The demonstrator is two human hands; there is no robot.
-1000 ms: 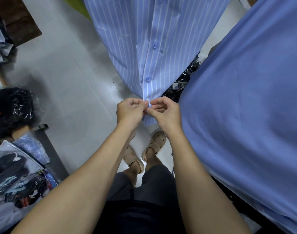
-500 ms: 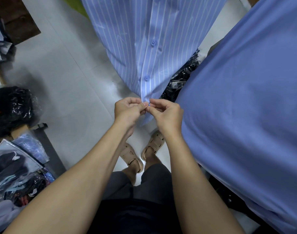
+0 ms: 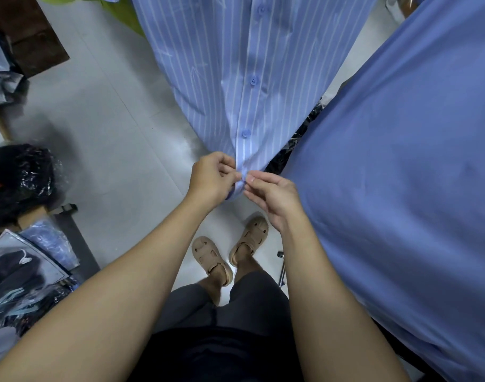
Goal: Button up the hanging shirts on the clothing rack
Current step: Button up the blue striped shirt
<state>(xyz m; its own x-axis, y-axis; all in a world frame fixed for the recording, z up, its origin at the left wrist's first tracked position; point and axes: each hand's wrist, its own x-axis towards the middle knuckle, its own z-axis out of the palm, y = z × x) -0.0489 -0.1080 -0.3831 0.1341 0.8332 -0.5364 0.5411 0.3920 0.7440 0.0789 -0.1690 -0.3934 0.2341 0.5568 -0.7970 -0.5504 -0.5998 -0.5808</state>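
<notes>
Even, soft overhead light, a diffuse shadow on the floor (image 3: 103, 150) at left, wide-angle bending toward the edges, glare on plastic bags (image 3: 20, 177), slight softness throughout.

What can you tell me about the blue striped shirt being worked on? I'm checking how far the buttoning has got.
The light blue shirt with thin white stripes hangs front-on, of thin woven cloth as it looks. Three matching blue buttons show fastened down its placket. Its bottom hem is drawn toward the person: the left hand and right hand both pinch the placket's lowest end; any button there is hidden by fingers. A plain blue garment hangs to its right; whether they touch is unclear.
</notes>
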